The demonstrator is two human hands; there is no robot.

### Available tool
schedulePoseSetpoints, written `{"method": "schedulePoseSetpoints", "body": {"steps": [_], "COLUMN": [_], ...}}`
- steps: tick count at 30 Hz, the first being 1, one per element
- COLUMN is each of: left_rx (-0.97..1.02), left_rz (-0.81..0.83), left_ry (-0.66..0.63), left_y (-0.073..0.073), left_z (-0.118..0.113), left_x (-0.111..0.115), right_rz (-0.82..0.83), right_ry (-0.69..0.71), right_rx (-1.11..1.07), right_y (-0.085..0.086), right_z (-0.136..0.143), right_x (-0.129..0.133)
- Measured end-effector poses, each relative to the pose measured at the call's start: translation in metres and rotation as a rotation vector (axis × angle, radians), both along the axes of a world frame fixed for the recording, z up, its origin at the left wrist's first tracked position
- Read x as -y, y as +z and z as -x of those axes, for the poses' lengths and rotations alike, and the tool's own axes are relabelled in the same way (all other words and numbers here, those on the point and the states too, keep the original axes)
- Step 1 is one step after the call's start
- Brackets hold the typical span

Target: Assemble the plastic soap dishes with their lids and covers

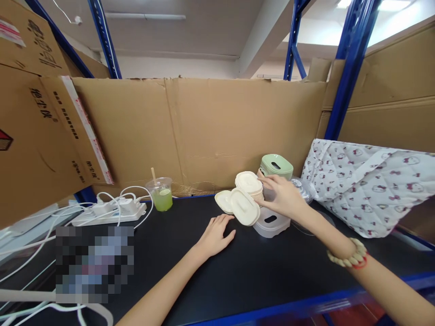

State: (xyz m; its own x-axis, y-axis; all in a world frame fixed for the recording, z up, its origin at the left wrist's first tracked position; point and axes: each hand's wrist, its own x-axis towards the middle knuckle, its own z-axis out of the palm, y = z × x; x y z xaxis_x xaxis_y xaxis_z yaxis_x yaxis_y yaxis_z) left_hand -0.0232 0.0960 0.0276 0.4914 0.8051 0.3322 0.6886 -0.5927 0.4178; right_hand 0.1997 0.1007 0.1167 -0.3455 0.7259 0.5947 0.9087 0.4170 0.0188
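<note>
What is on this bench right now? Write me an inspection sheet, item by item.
Surface: black bench top with a blue front edge.
Job's things: stack of cream oval plastic lids; two more cream lids leaning beside it; clear plastic container underneath; pale green plastic box behind.
Clutter: clear plastic cup of green drink with a straw; quilted white cloth with a small print at the right.
Grips: left hand flat on the bench, empty; right hand with fingers on the lid stack, a bead bracelet at the wrist.
Cables: white power strip with white cables trailing left.
Surroundings: brown cardboard wall; blue steel rack posts.
</note>
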Motion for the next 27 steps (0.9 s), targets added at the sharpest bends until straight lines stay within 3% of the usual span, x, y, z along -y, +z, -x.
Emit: {"method": "schedulePoseSetpoints", "body": {"steps": [2, 6, 9, 11, 13, 15, 18, 20, 23, 25, 27], "left_rx": [-0.011, -0.058, -0.076, -0.047, 0.007, 0.035, -0.019, -0.071, -0.090, -0.070, -0.023], "left_rz": [-0.008, -0.052, -0.063, -0.066, -0.076, -0.086, -0.051, 0.030, 0.128, 0.145, 0.160], "left_ry": [0.004, 0.024, 0.051, 0.065, 0.034, -0.055, -0.208, -0.224, -0.156, -0.144, -0.158], "left_y": [0.000, 0.000, 0.000, 0.000, 0.000, 0.000, 0.001, 0.002, 0.002, 0.002, 0.000], "left_z": [0.000, -0.002, -0.003, -0.003, -0.002, -0.001, -0.003, -0.005, -0.007, -0.007, -0.006], "left_x": [0.001, 0.003, 0.004, 0.004, 0.004, 0.004, 0.006, 0.007, 0.008, 0.009, 0.009], "right_rz": [0.170, 0.455, 0.399, 0.319, 0.234, 0.088, -0.181, -0.278, -0.207, -0.064, -0.036], "right_ry": [0.073, 0.145, 0.220, 0.322, 0.388, 0.320, 0.005, -0.235, -0.433, -0.474, -0.465], "right_rx": [0.053, 0.199, 0.172, 0.171, 0.178, 0.124, -0.068, -0.215, -0.377, -0.441, -0.465], "right_y": [-0.009, -0.043, -0.066, -0.071, -0.066, -0.052, -0.021, -0.002, 0.013, 0.016, 0.017], "right_z": [0.016, 0.043, 0.049, 0.048, 0.043, 0.034, 0.015, 0.001, -0.019, -0.028, -0.033], "right_x": [-0.002, 0.002, 0.002, -0.003, -0.011, -0.023, -0.042, -0.056, -0.073, -0.080, -0.084]}}
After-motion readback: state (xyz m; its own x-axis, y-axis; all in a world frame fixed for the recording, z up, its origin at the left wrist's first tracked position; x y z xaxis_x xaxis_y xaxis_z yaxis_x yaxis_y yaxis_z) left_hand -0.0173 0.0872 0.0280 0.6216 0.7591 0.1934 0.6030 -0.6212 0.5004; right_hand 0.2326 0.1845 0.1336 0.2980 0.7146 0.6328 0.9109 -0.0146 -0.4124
